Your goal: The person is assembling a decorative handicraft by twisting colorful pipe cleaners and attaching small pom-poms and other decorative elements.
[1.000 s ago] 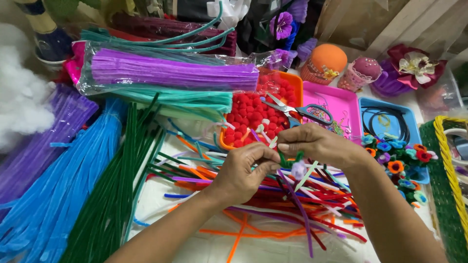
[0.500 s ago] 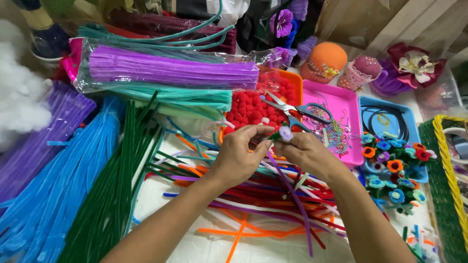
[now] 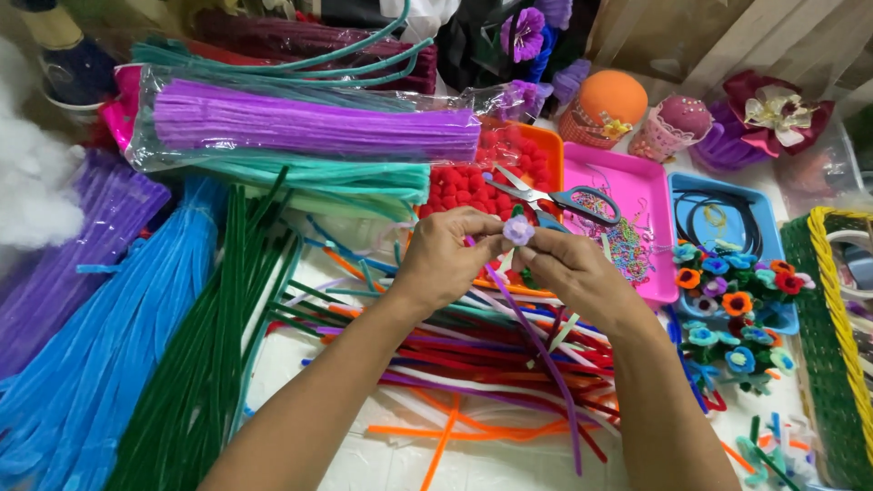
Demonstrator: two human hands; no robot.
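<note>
— Moved since the earlier frame?

— Both your hands have risen toward the orange tray (image 3: 546,145); the small purple flower (image 3: 518,230) has come up with them and now sits between your fingertips, just below the scissors (image 3: 555,197).

— Left hand (image 3: 446,259)?

— Fingers curled nearly closed; thumb and forefinger pinch the flower's left side. Grip: closed on flower.

— Right hand (image 3: 573,273)?

— Fingers bent in, tips closed on the flower's right side and on the top of the purple stem (image 3: 546,350), which trails down over the loose pile.

— Flower, position?

— Held above the near edge of the orange tray, clear of the table, both hands touching it.

— Items about the hands?

— Red pompoms (image 3: 464,191) in the orange tray. Pink tray (image 3: 627,177) just right of it, beads inside. Blue tray (image 3: 727,195) beyond, black cord inside. Finished flowers (image 3: 737,300) by your right wrist. Loose cut stems (image 3: 473,364) in mixed colours under both forearms. Purple bundle (image 3: 309,127) in clear wrap, upper left. Green stems (image 3: 218,336) and blue stems (image 3: 109,355) lying at left. Green basket (image 3: 832,364) at the right edge.
</note>
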